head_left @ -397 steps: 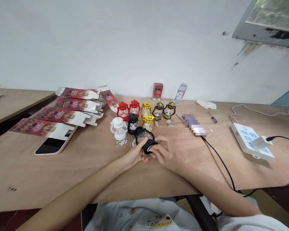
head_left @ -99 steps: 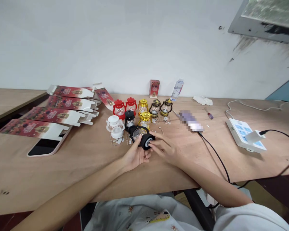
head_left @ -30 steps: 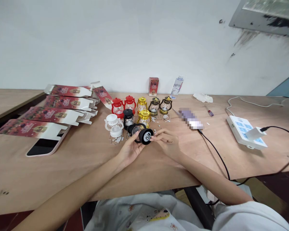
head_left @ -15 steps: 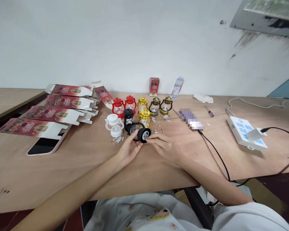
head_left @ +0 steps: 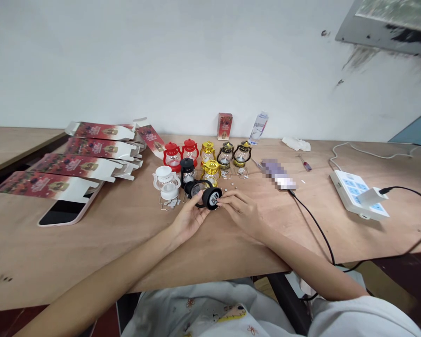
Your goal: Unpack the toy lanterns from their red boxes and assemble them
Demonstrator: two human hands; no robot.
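Observation:
My left hand [head_left: 190, 218] is closed round a small black lantern [head_left: 209, 198], tipped on its side with its base turned toward my right hand. Fingertips of my right hand [head_left: 241, 211] are pinched at that base, by the light-coloured inset; whatever is between them is too small to make out. Just behind stand a white lantern [head_left: 166, 182], another black lantern [head_left: 187, 169] and a gold lantern [head_left: 210, 171]. A back row holds red lanterns [head_left: 172, 157], one more gold lantern [head_left: 207, 152] and bronze lanterns [head_left: 226, 155]. Small loose parts [head_left: 170, 203] lie near the white one.
Flattened red boxes [head_left: 52, 185] fan out at the left over a phone [head_left: 66, 213]. An upright red box [head_left: 224, 126] and a water bottle [head_left: 258, 127] stand by the wall. Rightward lie a blurred purple object [head_left: 275, 171], a screwdriver [head_left: 306, 164] and a white power strip [head_left: 359, 193] with cables.
The black lantern in my left hand has shifted slightly to the right. My right hand has also moved a little right, its fingertips still at the base.

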